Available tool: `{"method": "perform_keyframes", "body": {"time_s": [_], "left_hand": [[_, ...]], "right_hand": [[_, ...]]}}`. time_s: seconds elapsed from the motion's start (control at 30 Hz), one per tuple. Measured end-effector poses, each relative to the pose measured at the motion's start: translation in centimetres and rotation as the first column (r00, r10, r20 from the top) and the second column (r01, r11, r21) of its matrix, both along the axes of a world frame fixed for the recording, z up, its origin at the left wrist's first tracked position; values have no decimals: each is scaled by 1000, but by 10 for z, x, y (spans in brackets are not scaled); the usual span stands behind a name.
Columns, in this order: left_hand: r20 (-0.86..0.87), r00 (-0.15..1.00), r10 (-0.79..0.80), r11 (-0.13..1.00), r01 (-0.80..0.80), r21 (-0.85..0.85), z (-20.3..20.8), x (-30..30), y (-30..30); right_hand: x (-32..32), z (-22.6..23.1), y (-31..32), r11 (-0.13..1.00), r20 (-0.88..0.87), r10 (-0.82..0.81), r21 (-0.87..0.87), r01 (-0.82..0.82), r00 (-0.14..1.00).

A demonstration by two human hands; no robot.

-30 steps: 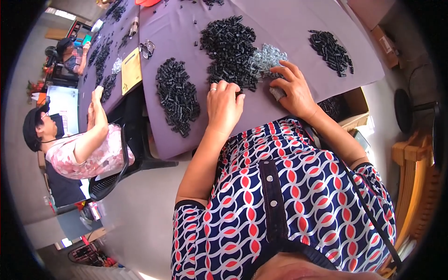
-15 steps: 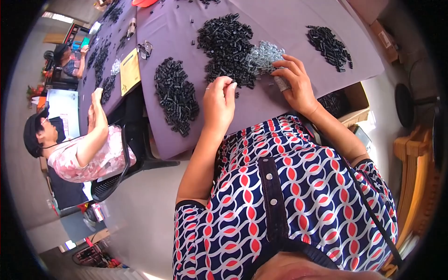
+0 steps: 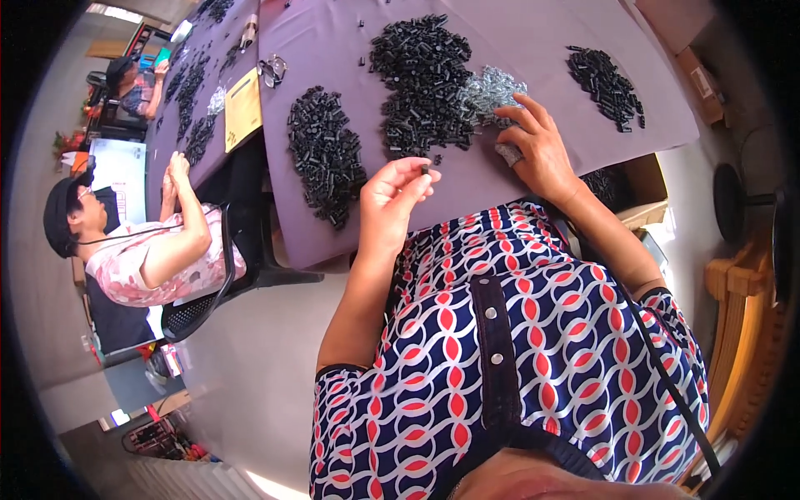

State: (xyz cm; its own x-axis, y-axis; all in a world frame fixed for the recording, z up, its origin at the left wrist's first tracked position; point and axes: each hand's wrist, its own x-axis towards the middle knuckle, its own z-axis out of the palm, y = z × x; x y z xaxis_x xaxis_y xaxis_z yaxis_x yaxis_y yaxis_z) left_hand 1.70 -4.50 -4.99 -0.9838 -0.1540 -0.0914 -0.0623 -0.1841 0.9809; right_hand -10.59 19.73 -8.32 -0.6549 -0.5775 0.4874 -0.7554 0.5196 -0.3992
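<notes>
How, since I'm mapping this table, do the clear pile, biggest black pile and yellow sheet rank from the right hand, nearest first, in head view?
1. Clear pile, by the right hand.
2. Biggest black pile, left of it.
3. Yellow sheet, far left.

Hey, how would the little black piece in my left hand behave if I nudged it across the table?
The black piece is probably light, being tiny beside the left hand. It may roll, since the middle pile seems full of similar short rods.
</notes>
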Motion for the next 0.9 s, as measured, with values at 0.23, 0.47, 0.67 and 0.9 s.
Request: {"method": "perform_keyframes", "body": {"time_s": [0.23, 0.47, 0.67, 0.9], "left_hand": [[-11, 999, -40, 998, 39, -53, -3, 2, 9], [-1, 999, -47, 997, 47, -56, -2, 3, 13], [11, 999, -37, 999, 37, 11, -1, 5, 16], [-41, 999, -10, 999, 8, -49, -8, 5, 13]], "right_hand": [[-3, -3, -1, 999, -3, 13, 34, -13, 1000], [-2, -2, 2, 999, 25, 24, 37, -25, 999], [0, 0, 2, 999, 29, 18, -41, -17, 999], [-1, 1, 4, 988, 9, -29, -153, 30, 1000]]}}
